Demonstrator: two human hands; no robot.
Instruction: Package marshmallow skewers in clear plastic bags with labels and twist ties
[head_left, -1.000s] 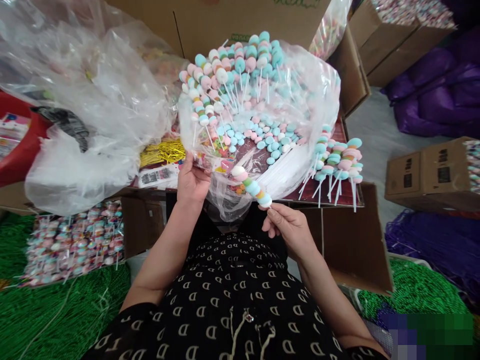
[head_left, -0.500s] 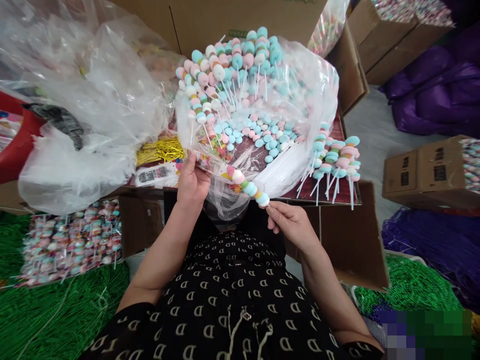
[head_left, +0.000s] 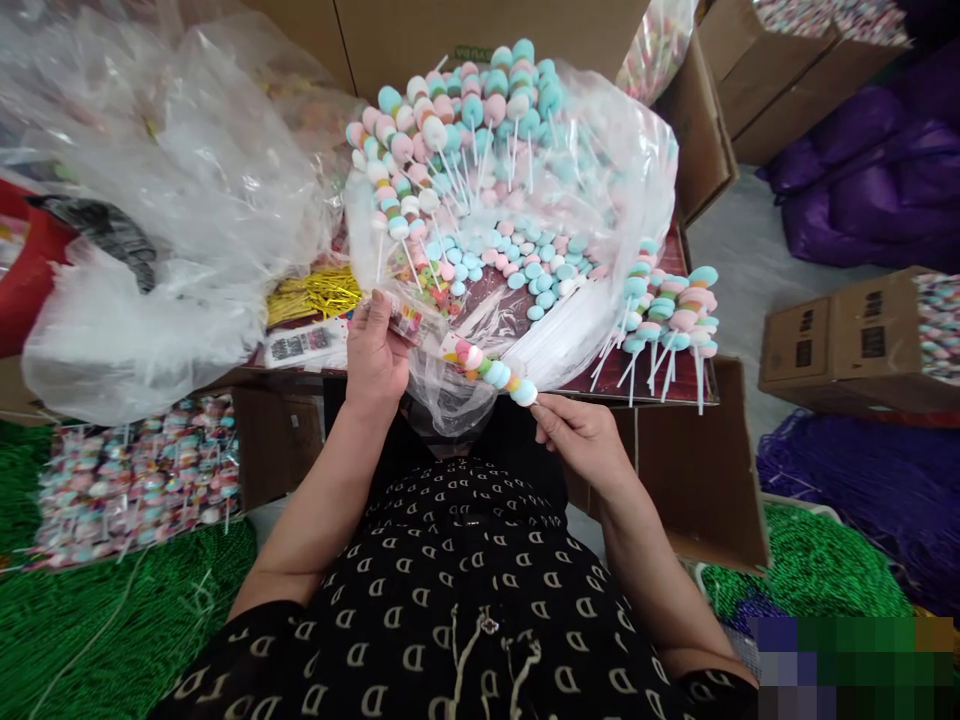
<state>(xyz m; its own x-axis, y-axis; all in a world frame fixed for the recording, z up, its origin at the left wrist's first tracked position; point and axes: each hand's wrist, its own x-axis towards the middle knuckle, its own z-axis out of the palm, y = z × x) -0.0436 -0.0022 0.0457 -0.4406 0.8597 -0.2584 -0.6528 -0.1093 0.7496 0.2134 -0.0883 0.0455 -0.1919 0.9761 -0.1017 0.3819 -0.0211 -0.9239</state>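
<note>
Pinching a candy skewer at its blue end, the right hand holds it over a clear plastic bag of skewers; the left hand grasps a small clear packet (colored candies inside).

Right of the bench: grey concrete floor, cardboard cartons, purple sacks, purple bead strands. Left of it: green bead strands on the floor, red tub. Behind it: large cardboard box.
</note>
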